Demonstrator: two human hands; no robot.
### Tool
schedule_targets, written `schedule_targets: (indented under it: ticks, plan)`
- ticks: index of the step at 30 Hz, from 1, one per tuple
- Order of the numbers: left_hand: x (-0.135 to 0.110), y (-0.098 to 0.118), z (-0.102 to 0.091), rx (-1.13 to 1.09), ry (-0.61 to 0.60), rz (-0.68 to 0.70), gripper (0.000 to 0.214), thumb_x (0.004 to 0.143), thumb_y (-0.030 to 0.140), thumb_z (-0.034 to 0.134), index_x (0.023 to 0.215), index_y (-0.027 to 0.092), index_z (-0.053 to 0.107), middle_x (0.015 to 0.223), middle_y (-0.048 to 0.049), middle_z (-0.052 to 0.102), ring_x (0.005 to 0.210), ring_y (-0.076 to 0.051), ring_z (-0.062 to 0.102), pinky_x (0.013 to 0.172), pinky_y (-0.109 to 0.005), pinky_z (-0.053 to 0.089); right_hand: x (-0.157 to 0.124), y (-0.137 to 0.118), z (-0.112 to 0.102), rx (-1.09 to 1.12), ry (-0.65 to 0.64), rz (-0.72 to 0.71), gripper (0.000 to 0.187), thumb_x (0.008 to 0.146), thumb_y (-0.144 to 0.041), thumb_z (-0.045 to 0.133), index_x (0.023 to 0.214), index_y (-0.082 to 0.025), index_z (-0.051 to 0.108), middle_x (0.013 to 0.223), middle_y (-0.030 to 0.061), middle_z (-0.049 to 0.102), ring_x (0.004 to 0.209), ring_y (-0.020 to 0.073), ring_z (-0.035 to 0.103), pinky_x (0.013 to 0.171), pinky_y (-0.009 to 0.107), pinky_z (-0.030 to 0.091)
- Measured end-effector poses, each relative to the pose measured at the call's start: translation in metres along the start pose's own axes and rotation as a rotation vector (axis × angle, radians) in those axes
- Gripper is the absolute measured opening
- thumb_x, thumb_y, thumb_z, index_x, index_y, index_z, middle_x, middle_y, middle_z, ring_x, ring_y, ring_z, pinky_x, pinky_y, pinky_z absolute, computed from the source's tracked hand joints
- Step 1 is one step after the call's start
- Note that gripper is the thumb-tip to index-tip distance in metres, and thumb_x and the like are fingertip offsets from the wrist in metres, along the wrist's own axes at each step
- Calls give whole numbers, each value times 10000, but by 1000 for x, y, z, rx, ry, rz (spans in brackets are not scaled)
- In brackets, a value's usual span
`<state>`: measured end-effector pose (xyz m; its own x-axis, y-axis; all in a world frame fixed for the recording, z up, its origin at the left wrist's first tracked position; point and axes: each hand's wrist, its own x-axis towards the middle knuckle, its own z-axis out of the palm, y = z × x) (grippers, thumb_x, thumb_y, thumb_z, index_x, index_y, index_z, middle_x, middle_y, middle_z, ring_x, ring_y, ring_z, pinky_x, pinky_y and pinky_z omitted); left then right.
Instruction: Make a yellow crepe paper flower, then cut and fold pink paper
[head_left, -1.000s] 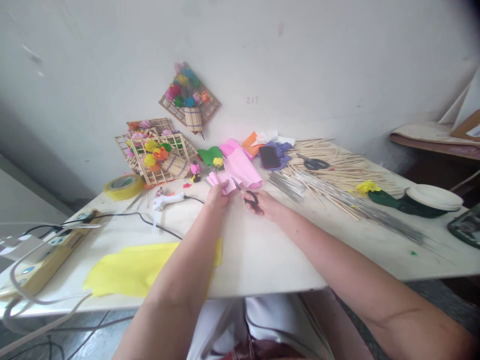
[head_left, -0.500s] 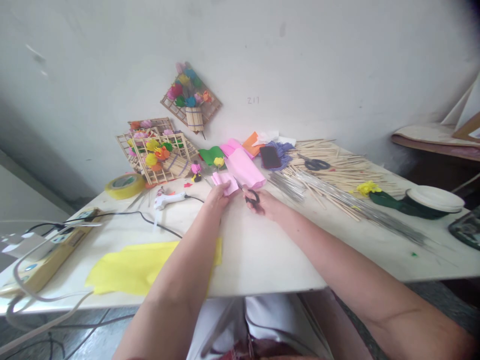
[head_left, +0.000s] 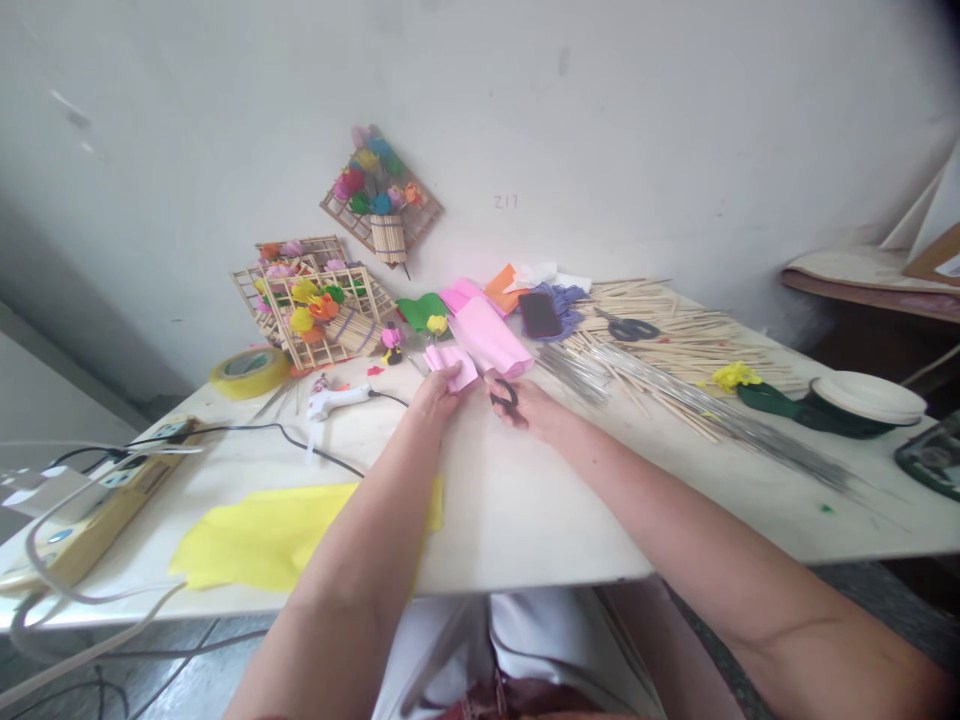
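Observation:
Near the middle of the table, my left hand (head_left: 441, 390) pinches a folded piece of pink paper (head_left: 459, 366) between thumb and fingers. My right hand (head_left: 523, 405) grips black-handled scissors (head_left: 504, 397), their blades pointing left toward the paper's right edge. Whether the blades touch the paper I cannot tell. A larger pink sheet (head_left: 491, 338) lies just behind both hands. Yellow paper (head_left: 262, 535) rests partly under my left forearm.
A glue gun (head_left: 339, 400) and a yellow tape roll (head_left: 250, 373) lie on the left, by a power strip (head_left: 112, 500). Wooden sticks (head_left: 675, 340), wires (head_left: 735, 425), a phone (head_left: 540, 316) and spare scissors (head_left: 634, 328) spread rightward. Flower-decorated stick frames (head_left: 322, 310) lean against the wall.
Hardly anything differs. The camera view shifts very slightly, while both hands keep the pink paper and scissors in nearly the same place.

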<state>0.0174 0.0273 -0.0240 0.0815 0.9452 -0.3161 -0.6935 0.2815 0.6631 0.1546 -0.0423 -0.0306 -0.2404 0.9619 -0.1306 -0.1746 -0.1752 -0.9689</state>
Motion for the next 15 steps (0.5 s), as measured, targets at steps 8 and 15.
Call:
schedule_targets:
  ticks: [8,15]
  plan:
    - [-2,-1,2,-39,51,-20,289,736,-2,504,982,143,554,740,-60,639,692,-170,643,645,-300,563,-1,-1,7,12,73,0,275,703,-417,604,696,-167,488,427,-80,430,298,12,342,277,118,240]
    - [2,1,0,21,31,14,253,722,-19,473,902,140,552,671,-37,621,616,-151,624,613,-291,554,-1,1,9,-62,88,-8,311,673,-450,628,694,-168,497,436,-73,451,306,20,374,286,124,266]
